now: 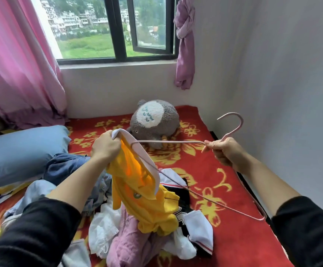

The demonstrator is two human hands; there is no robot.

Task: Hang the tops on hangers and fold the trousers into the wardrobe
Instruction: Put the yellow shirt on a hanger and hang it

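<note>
Left hand [105,146], with a black sleeve pushed up the forearm, grips the white-edged collar of a yellow top [147,201] in curled fingers and holds it up above the bed. The top hangs down from that grip, and its lower part rests on a heap of clothes [118,234] near the person. A pink hanger [176,141] reaches across from the right, and its left end sits at the neck opening of the top, just beside the left hand. Its long bar slants down to the near right, passing over the collar. The right hand [221,151] holds the hanger where the hook meets the shoulders, fingers closed round the thin rod, with the hook pointing up and to the right.

At the far left a pink curtain [18,64] falls to the bed. Below it lies a blue pillow [22,151], and blue jeans [64,166] lie crumpled between the pillow and the heap. The heap holds a mauve garment, white pieces and a black-and-white one. All of this lies on a red blanket [233,189] with yellow flowers. A grey plush toy [155,122] sits at the far side under the window [118,29], and a knotted purple curtain [184,45] hangs to its right.
</note>
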